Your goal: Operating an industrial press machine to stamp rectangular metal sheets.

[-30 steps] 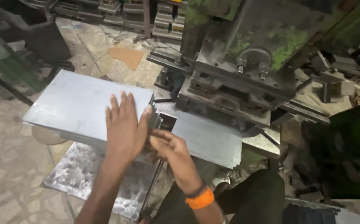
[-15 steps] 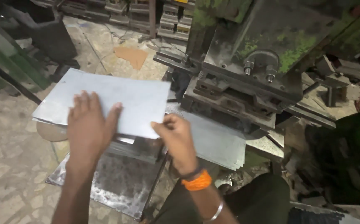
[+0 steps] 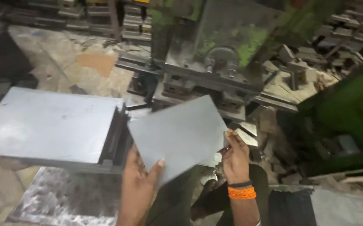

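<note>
The person holds a flat grey metal sheet (image 3: 179, 136) up in both hands, tilted so that one corner points toward the press machine (image 3: 215, 62) behind it. The left hand (image 3: 139, 184) grips the sheet's lower near edge, its thumb lying on the top face and its fingers hidden beneath, so it is closed on the sheet. The right hand (image 3: 234, 157) pinches the sheet's right-hand corner between its fingertips; that wrist carries an orange band (image 3: 241, 192) with a thin dark band just above it. The sheet hangs in the air in front of the press, clear of the stack to its left. That stack of metal sheets (image 3: 51, 123) lies flat, just to the left of the held sheet, its top face pale and bare and its dark edges showing many layers on the side nearest the sheet. Below the stack, on the near side, a scuffed shiny metal plate (image 3: 64, 201) lies lower down. The press, grey with patches of green paint, stands beyond the held sheet, with a rounded part and bolts on its front. To the right of the press lie heaps of metal blocks and scrap (image 3: 302, 67), blurred in this view.
</note>
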